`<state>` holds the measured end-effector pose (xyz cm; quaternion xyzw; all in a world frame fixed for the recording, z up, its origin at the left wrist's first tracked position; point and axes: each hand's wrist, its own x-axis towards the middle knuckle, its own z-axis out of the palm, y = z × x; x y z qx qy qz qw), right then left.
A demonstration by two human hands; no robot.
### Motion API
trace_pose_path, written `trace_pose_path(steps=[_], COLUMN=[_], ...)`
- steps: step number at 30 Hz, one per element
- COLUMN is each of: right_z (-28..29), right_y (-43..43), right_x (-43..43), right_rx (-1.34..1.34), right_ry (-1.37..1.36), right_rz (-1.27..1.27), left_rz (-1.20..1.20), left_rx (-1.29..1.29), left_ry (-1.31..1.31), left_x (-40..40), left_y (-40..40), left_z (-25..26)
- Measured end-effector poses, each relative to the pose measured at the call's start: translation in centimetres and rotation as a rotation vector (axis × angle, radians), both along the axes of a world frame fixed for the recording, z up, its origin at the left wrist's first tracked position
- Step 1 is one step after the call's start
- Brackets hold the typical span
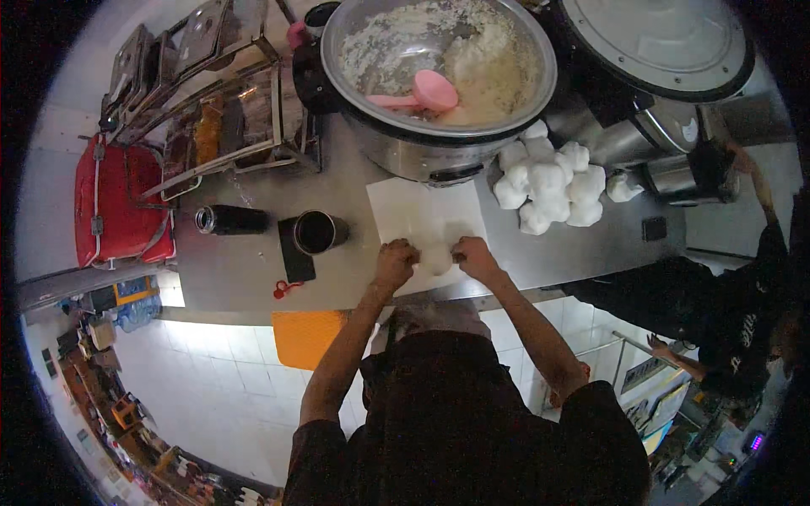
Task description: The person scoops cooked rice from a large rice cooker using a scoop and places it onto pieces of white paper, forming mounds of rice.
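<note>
A pale, rounded bundle point(435, 258) lies before me at the near part of a white sheet point(411, 199). It looks like rice in thin plastic, though blur hides the detail. My left hand point(398, 256) pinches its left side with curled fingers. Opposite, my right hand point(474, 256) pinches the right side. Beyond the sheet stands a large rice cooker point(430, 152), lid off, its pot holding white rice point(487, 63). A pink scoop point(433, 92) rests in that pot. To the right of the sheet several white wrapped bundles point(549, 180) are piled together.
On the steel counter point(221, 272) at left are a black bottle point(234, 219), a dark cup point(316, 232) and a black flat object point(297, 259). A metal rack point(278, 114) holds food pans beside a red bag point(120, 199). Another person point(728, 297) is at right.
</note>
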<state>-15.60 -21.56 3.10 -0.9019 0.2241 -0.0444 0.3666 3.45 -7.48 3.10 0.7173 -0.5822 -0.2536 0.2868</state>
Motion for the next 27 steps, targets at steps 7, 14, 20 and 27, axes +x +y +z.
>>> trace_pose_path(steps=[7,14,20,27], right_z=[1.2,1.8,10.8,11.0], right_y=[-1.6,-0.7,2.2,5.5], right_x=[3.2,2.4,4.3,9.0], right_rx=[-0.196,0.213,1.024,0.969], right_ry=[0.187,0.176,-0.095,-0.030], right_rz=[-0.119,0.124,0.085,0.262], left_rz=[0.156,-0.017,-0.053,0.288], left_rx=[0.018,0.099,-0.191,-0.265], left_ry=[-0.030,0.403,1.114,1.230], left_x=[-1.2,0.7,0.1,-1.7], left_y=[-2.6,0.7,6.2,13.2], left_z=[-0.1,-4.4,4.7,9.0])
